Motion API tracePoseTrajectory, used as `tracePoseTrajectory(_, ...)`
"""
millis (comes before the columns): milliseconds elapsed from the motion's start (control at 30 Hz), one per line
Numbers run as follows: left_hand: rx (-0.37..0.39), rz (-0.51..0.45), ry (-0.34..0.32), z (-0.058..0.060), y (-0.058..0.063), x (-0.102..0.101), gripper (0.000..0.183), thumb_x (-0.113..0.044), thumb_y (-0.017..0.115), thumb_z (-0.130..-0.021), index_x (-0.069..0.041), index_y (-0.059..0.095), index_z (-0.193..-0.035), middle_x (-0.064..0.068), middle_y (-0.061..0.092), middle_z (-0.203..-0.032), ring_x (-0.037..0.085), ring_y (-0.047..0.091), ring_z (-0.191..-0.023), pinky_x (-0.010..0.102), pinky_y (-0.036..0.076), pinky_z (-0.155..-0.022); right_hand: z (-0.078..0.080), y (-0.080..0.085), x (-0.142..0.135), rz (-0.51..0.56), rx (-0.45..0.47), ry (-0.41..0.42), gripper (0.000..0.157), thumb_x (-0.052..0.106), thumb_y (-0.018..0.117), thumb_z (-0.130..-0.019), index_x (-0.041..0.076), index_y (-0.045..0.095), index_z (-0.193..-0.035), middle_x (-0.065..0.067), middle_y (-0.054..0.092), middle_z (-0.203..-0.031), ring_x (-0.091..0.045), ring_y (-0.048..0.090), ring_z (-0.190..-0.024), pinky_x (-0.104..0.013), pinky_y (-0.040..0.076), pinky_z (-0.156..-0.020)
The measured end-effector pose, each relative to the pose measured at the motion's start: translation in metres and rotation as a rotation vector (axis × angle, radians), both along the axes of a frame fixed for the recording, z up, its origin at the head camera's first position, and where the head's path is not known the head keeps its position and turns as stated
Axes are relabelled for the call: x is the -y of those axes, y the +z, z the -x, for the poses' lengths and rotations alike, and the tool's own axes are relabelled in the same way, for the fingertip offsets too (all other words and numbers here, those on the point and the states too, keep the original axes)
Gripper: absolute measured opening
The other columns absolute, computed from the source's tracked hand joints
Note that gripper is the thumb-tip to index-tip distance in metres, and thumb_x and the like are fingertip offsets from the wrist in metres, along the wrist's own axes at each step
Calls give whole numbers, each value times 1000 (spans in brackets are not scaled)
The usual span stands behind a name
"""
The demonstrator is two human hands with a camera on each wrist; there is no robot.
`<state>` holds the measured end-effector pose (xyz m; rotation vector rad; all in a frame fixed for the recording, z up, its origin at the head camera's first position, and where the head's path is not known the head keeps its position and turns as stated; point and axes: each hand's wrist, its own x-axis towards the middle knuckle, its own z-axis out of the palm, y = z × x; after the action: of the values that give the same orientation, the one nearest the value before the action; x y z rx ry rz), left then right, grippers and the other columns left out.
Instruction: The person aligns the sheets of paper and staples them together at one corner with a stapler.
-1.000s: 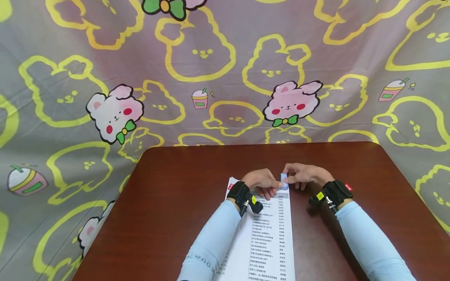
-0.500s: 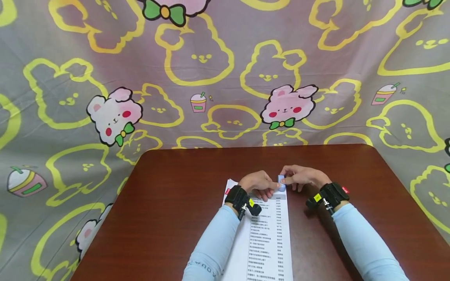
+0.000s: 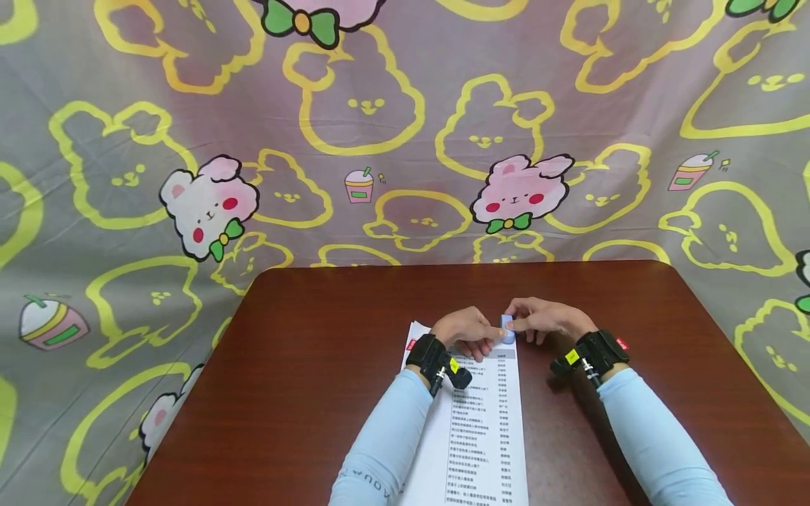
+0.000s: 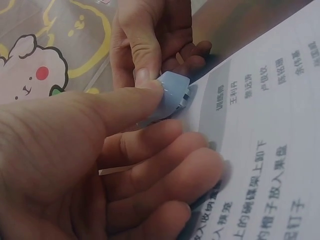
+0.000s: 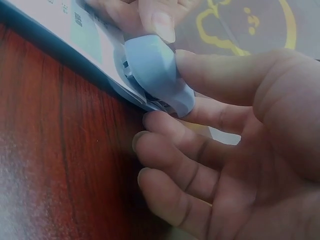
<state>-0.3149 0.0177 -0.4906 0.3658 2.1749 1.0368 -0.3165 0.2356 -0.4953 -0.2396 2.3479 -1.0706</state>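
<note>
A small light-blue stapler [image 3: 507, 329] sits at the top right corner of a stack of printed paper sheets [image 3: 484, 436]. My left hand [image 3: 467, 327] comes over the sheets and holds the stapler by its near side; in the left wrist view its thumb lies on the blue shell [image 4: 173, 90], with the other fingers curled below. From the right, my right hand [image 3: 549, 316] grips the stapler's other end between thumb and index finger. The right wrist view shows the stapler [image 5: 152, 60] against the paper edge, metal showing under its cover. Its underside is partly hidden.
The sheets lie on a brown wooden table [image 3: 316, 365] and run toward its near edge. A patterned cloth [image 3: 405, 161] with cartoon animals hangs behind the table. Dark camera straps are on both wrists, above light-blue sleeves [image 3: 658, 436].
The head view has shifted slightly. Both hands keep their hold on the stapler at the paper's corner, with no clear movement.
</note>
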Motion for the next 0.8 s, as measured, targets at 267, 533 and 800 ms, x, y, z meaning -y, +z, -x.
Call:
tracePoseTrajectory(267, -22, -1, 13, -2, 0, 2, 43, -45, 65, -91, -6, 70, -73, 4, 64, -63, 18, 66, -53, 28, 48, -50, -2, -1, -2, 7, -8, -2, 39, 40, 69, -88, 15, 59, -115, -10, 59, -96, -25, 60, -75, -35, 52, -63)
tracePoseTrajectory(533, -25, -9, 14, -2, -1, 2, 44, -47, 64, -92, -6, 70, -76, 3, 63, -63, 17, 66, -54, 28, 48, -51, -4, 0, -2, 6, -5, -8, 39, 42, 68, -89, 15, 60, -116, -11, 58, -97, -26, 59, -76, -34, 50, -64)
tracePoseTrajectory(800, -46, 9, 12, -3, -1, 2, 46, -50, 61, -93, -7, 69, -77, 4, 64, -63, 17, 66, -54, 27, 48, -50, -6, 0, -3, 40, 1, -23, 42, 41, 67, -90, 13, 59, -120, -11, 56, -96, -26, 58, -75, -34, 50, -64)
